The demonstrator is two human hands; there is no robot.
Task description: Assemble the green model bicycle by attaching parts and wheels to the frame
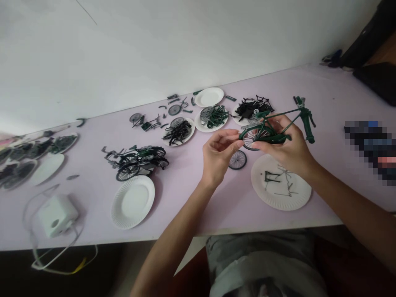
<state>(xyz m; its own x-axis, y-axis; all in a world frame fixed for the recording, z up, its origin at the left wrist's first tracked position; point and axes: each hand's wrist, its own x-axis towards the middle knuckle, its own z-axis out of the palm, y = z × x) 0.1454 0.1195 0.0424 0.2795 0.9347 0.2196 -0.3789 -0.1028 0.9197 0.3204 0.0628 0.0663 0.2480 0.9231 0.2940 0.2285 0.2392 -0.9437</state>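
Note:
A green toy bicycle is held up above the table between both hands, with a spoked wheel at its rear end and the fork end pointing right. My left hand pinches the rear mudguard and wheel between thumb and fingers. Around the lower middle of the frame, my right hand is closed, its thumb near the rear wheel. Beneath them, a loose spoked wheel lies on the table. A white paper plate below my right hand carries thin metal rods and a small dark bracket.
Along the wall, paper plates hold black parts, green frames and more black pieces. Several toy bicycles stand left, behind a white plate. A white adapter box with cables lies near the front edge.

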